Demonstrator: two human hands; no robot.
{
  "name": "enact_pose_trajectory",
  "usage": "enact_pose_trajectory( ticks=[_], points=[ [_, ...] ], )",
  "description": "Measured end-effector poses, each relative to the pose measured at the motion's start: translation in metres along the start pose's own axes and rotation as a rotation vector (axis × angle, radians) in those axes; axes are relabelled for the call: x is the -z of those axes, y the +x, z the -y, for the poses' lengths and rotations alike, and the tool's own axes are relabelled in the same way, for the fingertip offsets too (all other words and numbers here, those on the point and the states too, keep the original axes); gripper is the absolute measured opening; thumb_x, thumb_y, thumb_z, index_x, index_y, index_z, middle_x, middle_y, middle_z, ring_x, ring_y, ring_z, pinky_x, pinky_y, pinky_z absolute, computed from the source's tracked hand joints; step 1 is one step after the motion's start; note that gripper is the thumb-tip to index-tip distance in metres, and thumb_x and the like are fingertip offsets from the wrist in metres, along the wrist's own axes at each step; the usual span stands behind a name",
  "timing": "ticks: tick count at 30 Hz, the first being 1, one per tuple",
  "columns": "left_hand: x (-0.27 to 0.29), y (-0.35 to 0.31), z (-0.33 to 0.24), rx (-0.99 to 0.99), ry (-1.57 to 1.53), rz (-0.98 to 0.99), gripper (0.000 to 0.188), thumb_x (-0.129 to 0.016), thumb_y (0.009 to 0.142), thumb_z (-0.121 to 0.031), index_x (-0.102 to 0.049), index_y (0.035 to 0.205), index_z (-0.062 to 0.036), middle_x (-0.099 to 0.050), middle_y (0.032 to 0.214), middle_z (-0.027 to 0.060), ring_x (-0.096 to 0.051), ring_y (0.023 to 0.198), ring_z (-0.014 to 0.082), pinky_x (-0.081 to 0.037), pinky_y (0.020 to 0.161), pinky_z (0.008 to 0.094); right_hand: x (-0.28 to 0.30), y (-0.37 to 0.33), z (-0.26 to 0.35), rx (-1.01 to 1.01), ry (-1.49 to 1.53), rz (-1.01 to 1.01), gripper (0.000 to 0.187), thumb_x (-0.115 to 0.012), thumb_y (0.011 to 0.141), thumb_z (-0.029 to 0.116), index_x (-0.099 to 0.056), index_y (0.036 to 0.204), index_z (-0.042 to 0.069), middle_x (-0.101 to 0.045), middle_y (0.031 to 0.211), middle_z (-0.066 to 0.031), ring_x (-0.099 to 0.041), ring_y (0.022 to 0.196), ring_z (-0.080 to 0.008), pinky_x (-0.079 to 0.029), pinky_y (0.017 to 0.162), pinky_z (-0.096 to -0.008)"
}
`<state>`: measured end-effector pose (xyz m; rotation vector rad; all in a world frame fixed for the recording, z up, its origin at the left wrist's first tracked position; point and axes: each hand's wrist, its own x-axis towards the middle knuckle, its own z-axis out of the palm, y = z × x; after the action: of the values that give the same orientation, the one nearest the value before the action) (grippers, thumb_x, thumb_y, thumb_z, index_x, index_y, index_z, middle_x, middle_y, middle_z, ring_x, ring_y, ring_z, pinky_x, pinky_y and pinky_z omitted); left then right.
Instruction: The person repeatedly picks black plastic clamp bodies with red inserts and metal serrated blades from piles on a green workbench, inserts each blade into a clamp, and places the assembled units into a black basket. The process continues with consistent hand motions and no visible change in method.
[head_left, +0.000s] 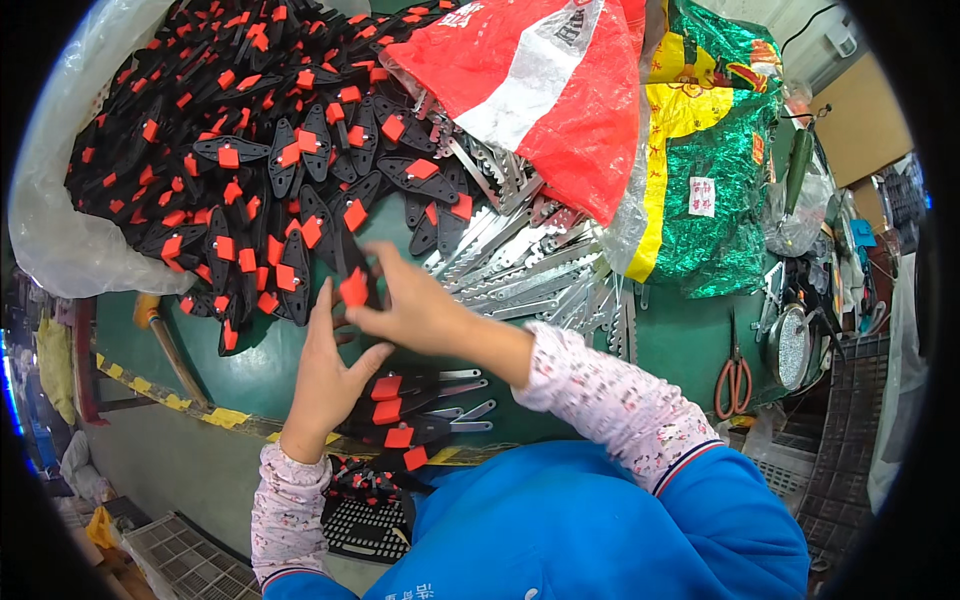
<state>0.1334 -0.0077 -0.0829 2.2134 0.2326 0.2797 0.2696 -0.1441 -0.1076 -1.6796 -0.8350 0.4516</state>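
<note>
Looking down from the head view: both hands meet on one black handle (pixel 352 283) with an orange button, right hand (pixel 415 312) pinching it from above, left hand (pixel 330 372) bracing from below, at the edge of the big handle pile (pixel 250 170). Saw blades (pixel 520 270) lie fanned just right; finished pieces (pixel 425 405) lie stacked near the body on the green bench (pixel 680 340), within reach.

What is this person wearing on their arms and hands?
Both hands, left hand and right hand, are bare, with no gloves. Each forearm has a pale pink floral sleeve cover with a striped cuff, worn over a bright blue jacket.
</note>
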Motion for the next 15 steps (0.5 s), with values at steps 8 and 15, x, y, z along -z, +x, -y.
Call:
enact_pose_trajectory(
  ticks=[8,15],
  points=[
    [0.005,0.006,-0.035,-0.046,0.140,0.234,0.071,-0.067,0.090,0.001,-0.043,0.157,-0.0046,-0.059,0.126,0.0178,-0.065,0.108,0.0348,-0.052,0.097,0.0398,0.127,-0.078,-0.007,0.322,-0.844,0.071,0.031,-0.070,0.092,0.018,-0.069,0.118,0.001,-0.067,0.117,-0.0128,-0.066,0.108,-0.0306,-0.055,0.091,-0.0431],
    [0.000,0.008,-0.047,-0.037,0.233,0.308,0.064,-0.076,0.089,-0.010,-0.052,0.148,-0.0060,-0.059,0.120,0.0191,-0.063,0.106,0.0416,-0.053,0.092,0.0441,0.197,-0.059,-0.025,0.415,-1.427,-0.012,0.023,-0.065,0.083,0.013,-0.072,0.103,0.005,-0.065,0.107,-0.0073,-0.060,0.106,-0.0239,-0.048,0.091,-0.0353]
  ],
)
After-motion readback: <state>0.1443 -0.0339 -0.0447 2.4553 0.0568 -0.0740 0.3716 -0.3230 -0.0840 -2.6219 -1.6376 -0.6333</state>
